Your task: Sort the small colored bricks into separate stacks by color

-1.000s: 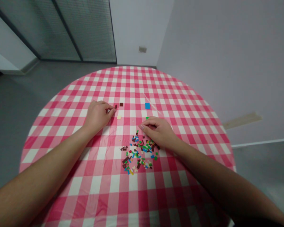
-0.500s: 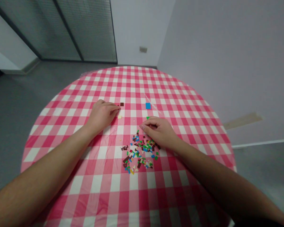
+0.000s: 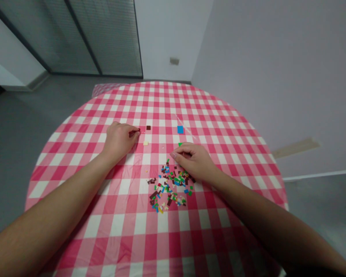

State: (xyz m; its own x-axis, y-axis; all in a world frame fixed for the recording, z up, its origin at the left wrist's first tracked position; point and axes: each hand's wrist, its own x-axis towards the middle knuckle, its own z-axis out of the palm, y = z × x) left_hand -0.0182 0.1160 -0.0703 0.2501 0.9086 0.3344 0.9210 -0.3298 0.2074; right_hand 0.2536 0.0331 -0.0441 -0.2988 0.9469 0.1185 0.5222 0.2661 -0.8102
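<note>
My left hand (image 3: 119, 137) is closed in a pinch, with a tiny dark red building brick (image 3: 138, 130) at its fingertips. Just right of these fingers lies a dark brown square piece (image 3: 148, 127), and a pale yellow piece (image 3: 145, 143) is nearer to me. My right hand (image 3: 193, 161) rests at the upper right of a loose pile of small coloured building bricks (image 3: 173, 181). Its thumb and forefinger are pressed together; anything between them is too small to make out. A green piece (image 3: 180, 144) is partly hidden behind that hand.
A flat blue square piece (image 3: 180, 129) lies beyond my right hand. The round table wears a red and white checked cloth (image 3: 109, 231), creased on the left. A similar checked surface (image 3: 103, 89) shows behind the table's far left edge. A wall (image 3: 262, 77) stands to the right.
My left hand has drawn a little to the left, away from the brown square piece, with the dark red brick between its fingertips. My right hand stays in place.
</note>
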